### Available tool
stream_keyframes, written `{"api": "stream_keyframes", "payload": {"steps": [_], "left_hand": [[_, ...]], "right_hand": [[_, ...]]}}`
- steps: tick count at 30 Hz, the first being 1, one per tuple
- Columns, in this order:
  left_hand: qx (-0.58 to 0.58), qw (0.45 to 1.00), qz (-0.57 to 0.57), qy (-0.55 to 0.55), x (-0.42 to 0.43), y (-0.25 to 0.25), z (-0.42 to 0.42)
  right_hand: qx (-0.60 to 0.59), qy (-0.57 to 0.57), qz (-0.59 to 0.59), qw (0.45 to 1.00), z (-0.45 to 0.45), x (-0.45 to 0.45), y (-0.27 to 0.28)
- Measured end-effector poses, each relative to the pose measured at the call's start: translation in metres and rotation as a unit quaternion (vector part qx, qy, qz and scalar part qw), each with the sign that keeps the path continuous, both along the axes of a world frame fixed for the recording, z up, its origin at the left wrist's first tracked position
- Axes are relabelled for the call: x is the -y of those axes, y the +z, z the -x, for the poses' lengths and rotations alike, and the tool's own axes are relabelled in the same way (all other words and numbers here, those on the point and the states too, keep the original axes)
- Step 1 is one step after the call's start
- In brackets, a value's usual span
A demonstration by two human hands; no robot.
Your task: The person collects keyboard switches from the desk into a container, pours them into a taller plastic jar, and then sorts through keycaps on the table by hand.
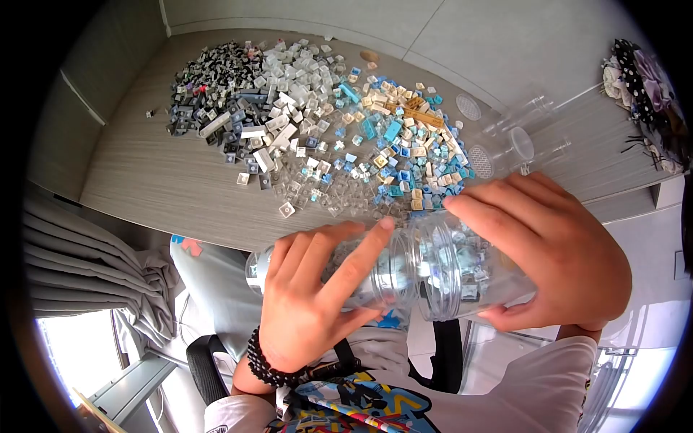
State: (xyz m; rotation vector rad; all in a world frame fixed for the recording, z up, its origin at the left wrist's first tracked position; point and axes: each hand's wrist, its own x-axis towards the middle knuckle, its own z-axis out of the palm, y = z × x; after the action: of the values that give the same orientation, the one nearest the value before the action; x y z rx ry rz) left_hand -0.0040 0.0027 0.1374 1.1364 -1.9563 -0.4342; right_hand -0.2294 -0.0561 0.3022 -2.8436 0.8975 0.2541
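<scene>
My left hand [310, 289] is wrapped round a clear plastic bottle [393, 273] lying on its side, index finger stretched along it. From the right, my right hand [559, 252] grips a wider clear jar [442, 278], its threaded neck facing the bottle. The two vessels are end to end; whether their mouths touch or join I cannot tell. Small pale, bluish and dark pieces show inside the jar. Both are held at the front edge of the desk, above my lap. Much of the bottle is hidden behind my fingers.
A wide spread of keycaps [285, 130] in black, grey, white, beige and blue covers the desk [137, 169]. Clear containers [520, 143] and perforated discs [469, 107] lie at the back right. Fabric scrunchies [639, 94] hang at far right; a grey curtain [86, 252] is at left.
</scene>
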Motion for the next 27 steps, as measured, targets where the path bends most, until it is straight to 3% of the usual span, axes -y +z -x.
{"api": "stream_keyframes", "payload": {"steps": [27], "left_hand": [[-0.027, 1.0, -0.001, -0.012, -0.003, 0.004, -0.001]], "right_hand": [[-0.018, 0.018, 0.016, 1.0, -0.005, -0.006, 0.011]]}}
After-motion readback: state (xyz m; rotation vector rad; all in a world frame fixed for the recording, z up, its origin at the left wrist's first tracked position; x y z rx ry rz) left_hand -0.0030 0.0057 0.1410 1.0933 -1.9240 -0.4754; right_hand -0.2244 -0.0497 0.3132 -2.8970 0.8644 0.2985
